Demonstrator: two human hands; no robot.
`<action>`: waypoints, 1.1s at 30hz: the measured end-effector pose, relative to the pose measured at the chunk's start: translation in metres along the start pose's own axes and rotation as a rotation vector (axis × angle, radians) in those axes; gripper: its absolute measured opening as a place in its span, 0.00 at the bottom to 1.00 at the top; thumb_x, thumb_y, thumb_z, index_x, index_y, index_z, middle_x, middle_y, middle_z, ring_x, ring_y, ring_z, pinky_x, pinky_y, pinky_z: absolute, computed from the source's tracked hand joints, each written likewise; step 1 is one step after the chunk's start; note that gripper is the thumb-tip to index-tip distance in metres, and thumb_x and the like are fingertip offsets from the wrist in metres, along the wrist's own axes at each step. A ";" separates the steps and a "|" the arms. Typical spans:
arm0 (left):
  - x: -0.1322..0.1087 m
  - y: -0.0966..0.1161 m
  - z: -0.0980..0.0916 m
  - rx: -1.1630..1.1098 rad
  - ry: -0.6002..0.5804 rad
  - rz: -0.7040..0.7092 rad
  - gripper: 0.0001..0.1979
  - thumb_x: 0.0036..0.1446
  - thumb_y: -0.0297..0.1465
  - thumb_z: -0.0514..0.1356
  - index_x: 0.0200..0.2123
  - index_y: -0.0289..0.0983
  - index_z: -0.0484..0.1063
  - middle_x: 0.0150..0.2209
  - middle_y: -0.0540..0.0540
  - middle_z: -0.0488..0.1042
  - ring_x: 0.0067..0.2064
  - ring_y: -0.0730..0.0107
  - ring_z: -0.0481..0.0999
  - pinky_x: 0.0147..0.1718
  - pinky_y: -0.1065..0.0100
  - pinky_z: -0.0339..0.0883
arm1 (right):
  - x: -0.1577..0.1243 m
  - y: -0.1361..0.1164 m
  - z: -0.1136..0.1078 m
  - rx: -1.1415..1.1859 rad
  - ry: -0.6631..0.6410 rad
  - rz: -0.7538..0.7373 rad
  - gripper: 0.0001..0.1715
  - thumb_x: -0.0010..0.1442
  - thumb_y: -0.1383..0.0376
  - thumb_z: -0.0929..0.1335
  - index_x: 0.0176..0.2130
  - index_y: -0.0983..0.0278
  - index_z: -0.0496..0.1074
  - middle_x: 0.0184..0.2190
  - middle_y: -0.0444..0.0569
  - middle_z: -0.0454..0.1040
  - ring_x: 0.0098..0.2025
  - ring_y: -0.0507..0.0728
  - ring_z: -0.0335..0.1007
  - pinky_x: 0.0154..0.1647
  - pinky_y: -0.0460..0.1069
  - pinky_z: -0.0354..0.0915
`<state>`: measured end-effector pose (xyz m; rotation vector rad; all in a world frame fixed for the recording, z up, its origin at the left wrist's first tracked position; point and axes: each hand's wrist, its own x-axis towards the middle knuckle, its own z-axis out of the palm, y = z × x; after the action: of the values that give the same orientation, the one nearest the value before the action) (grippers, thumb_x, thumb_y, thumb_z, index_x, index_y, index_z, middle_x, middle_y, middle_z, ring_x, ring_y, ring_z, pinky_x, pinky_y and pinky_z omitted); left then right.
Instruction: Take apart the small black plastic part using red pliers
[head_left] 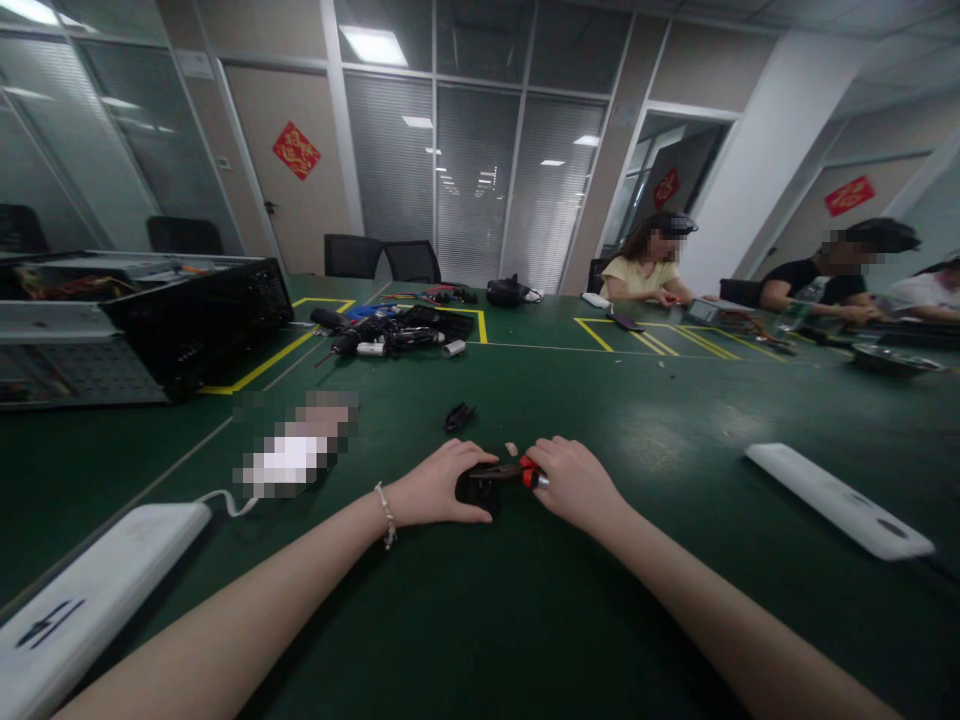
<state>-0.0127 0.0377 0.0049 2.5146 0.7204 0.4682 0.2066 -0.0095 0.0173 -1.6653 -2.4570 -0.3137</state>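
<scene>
My left hand [444, 486] is closed around a small black part [480, 493] low over the green table; its exact kind I cannot make out. Red-handled pliers [531, 475] sit in my right hand [574, 480], fingers wrapped round the grips. The dark jaws of the pliers point left and reach the black part between my left thumb and fingers. Just beyond my hands lies a black plastic piece [459, 416], and a small pale scrap [511, 449] rests close to the pliers.
An open computer case [217, 330] stands at the left. White power banks lie at the near left [112, 590] and right [840, 500]. Farther back is a heap of cables and tools [405, 330]. Several people sit at the far right.
</scene>
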 end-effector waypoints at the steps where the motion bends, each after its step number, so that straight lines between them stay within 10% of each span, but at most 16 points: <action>1: 0.000 0.000 0.000 -0.004 -0.004 -0.002 0.34 0.43 0.44 0.63 0.53 0.42 0.59 0.49 0.44 0.64 0.49 0.59 0.62 0.47 0.59 0.58 | 0.000 0.000 0.000 -0.001 0.000 0.000 0.11 0.48 0.67 0.65 0.35 0.65 0.70 0.34 0.50 0.71 0.34 0.55 0.64 0.35 0.49 0.59; 33: 0.000 0.000 -0.003 0.002 -0.029 0.000 0.34 0.44 0.44 0.63 0.54 0.43 0.58 0.49 0.44 0.63 0.48 0.58 0.62 0.46 0.59 0.59 | -0.001 0.003 -0.003 0.050 0.037 -0.020 0.11 0.49 0.67 0.64 0.36 0.65 0.68 0.36 0.48 0.69 0.36 0.55 0.61 0.36 0.49 0.57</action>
<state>-0.0140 0.0382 0.0072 2.5179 0.7100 0.4308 0.2103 -0.0103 0.0205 -1.6013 -2.4360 -0.2809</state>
